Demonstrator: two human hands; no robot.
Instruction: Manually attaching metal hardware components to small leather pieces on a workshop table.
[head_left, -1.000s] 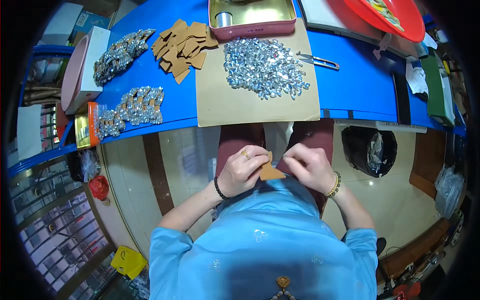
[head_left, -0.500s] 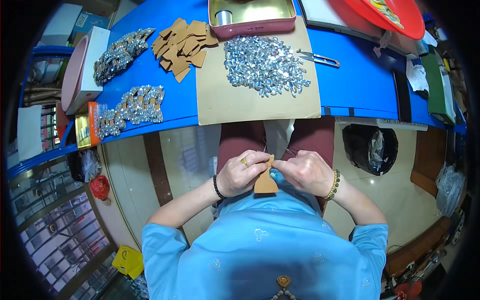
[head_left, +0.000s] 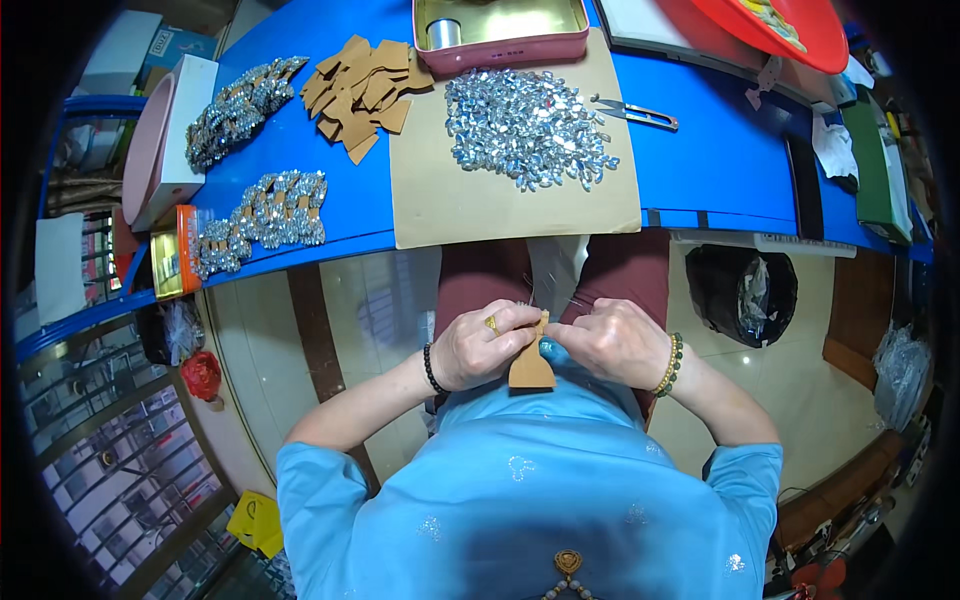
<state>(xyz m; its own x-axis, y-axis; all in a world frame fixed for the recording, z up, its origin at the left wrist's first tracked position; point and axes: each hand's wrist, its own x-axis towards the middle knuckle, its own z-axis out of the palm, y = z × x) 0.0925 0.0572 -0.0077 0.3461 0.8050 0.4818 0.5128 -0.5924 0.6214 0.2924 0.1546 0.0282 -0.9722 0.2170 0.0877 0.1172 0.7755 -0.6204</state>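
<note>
Over my lap, my left hand (head_left: 487,345) pinches a tan, bow-shaped piece (head_left: 531,368) of leather-like sheet, its wide end hanging toward my shirt. Close against it on the other side is my right hand (head_left: 612,343), with fingers closed at the narrow middle. What those fingers grip is too small to make out. A shiny teal spot (head_left: 549,348) shows by the right fingertips; I cannot tell what it is. Faint thin strands rise near both hands. Beyond, on the blue table, silvery faceted stones (head_left: 530,128) lie heaped on a tan board (head_left: 430,215).
Left of the board are a pile of tan cut pieces (head_left: 362,92) and stone-covered pieces (head_left: 280,208). A pink tin (head_left: 510,52) holding a thread spool (head_left: 444,34) stands behind the stones. Thread snips (head_left: 640,114) lie to the right, below a red basin (head_left: 790,40). A black bin bag (head_left: 715,290) sits on the floor.
Both hands stay almost in place over my lap. The tan piece has tilted slightly, so its wide end shows flatter. The teal spot by the right fingertips is more visible.
</note>
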